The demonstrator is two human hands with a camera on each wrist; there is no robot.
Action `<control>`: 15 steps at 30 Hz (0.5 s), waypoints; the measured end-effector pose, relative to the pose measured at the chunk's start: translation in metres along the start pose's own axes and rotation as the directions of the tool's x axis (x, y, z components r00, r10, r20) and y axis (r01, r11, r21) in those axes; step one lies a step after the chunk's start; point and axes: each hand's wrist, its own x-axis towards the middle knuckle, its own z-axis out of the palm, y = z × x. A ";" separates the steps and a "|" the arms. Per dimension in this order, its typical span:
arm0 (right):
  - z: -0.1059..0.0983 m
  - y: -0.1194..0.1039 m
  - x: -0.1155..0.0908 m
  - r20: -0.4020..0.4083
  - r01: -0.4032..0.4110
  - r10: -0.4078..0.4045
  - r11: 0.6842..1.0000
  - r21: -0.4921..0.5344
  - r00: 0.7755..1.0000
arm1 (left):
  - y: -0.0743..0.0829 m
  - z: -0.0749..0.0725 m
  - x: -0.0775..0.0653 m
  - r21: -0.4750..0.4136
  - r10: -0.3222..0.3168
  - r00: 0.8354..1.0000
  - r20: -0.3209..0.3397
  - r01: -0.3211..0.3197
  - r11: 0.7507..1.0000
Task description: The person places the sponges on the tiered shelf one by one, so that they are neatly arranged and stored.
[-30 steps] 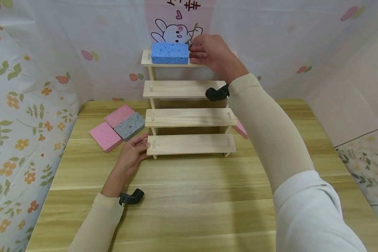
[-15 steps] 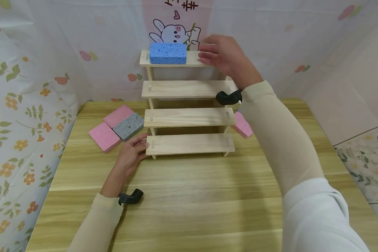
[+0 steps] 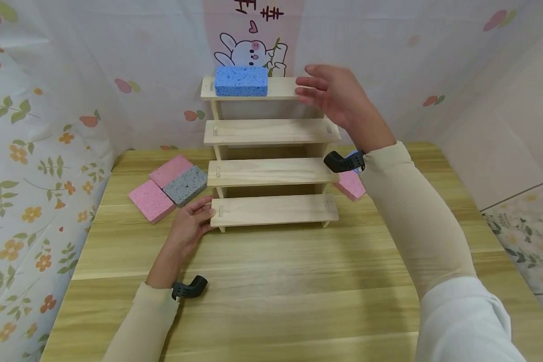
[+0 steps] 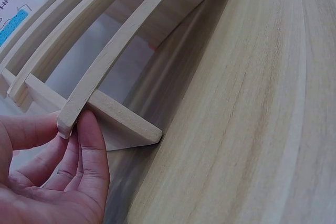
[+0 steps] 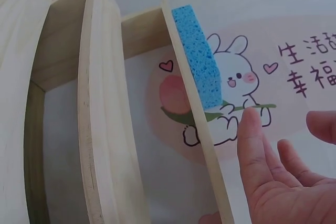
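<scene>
A stepped wooden rack with several shelves stands on the table. On its top shelf, toward the left, lies a blue sponge; the right wrist view also shows this sponge. My right hand hovers by the top shelf's right end, apart from the sponge, fingers loosely spread and holding nothing. Down at the left, my left hand pinches the left end of the lowest shelf. In the left wrist view, thumb and fingers of that hand grip the board's corner.
Left of the rack, two pink sponges and a grey sponge lie flat together on the wood-grain table. At the right, another pink sponge and a bit of blue show, partly hidden. A printed cloth hangs behind.
My right hand has moved right, away from the blue sponge, which stays on the top shelf. The left hand keeps its hold. The pink sponge at right has come into fuller view.
</scene>
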 end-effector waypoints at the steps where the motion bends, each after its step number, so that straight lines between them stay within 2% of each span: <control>1: -0.001 0.000 -0.001 0.005 0.004 -0.004 1.000 0.005 1.000 | 0.000 0.000 0.000 0.000 0.000 1.000 0.001 0.000 1.000; 9: -0.008 0.005 -0.009 0.042 0.018 -0.018 1.000 0.013 0.999 | 0.000 -0.002 0.001 -0.017 0.000 1.000 0.002 0.000 1.000; 15: -0.022 0.013 -0.018 0.068 0.019 -0.021 0.999 0.038 0.997 | 0.000 -0.002 0.000 -0.006 -0.002 1.000 0.009 0.002 1.000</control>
